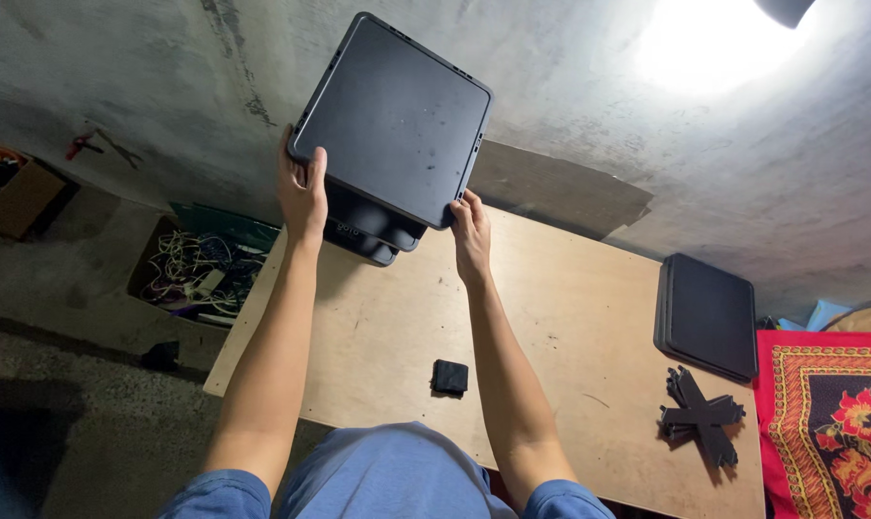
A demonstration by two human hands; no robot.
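Note:
I hold a flat, dark grey square panel [395, 117] with rounded corners raised above the far edge of a wooden table [570, 317]. My left hand [302, 192] grips its near left corner, thumb on top. My right hand [470, 229] grips its near right corner. Under the panel sits a black device [370, 229] at the table's far left edge, mostly hidden by the panel. Both my forearms stretch out over the tabletop.
A small black square piece [450, 377] lies on the table between my arms. Stacked dark panels [708, 315] rest at the right, with a black cross-shaped part [699, 417] in front. A red patterned cloth [829, 423] lies far right. A box of tangled wires [190, 269] stands on the floor left.

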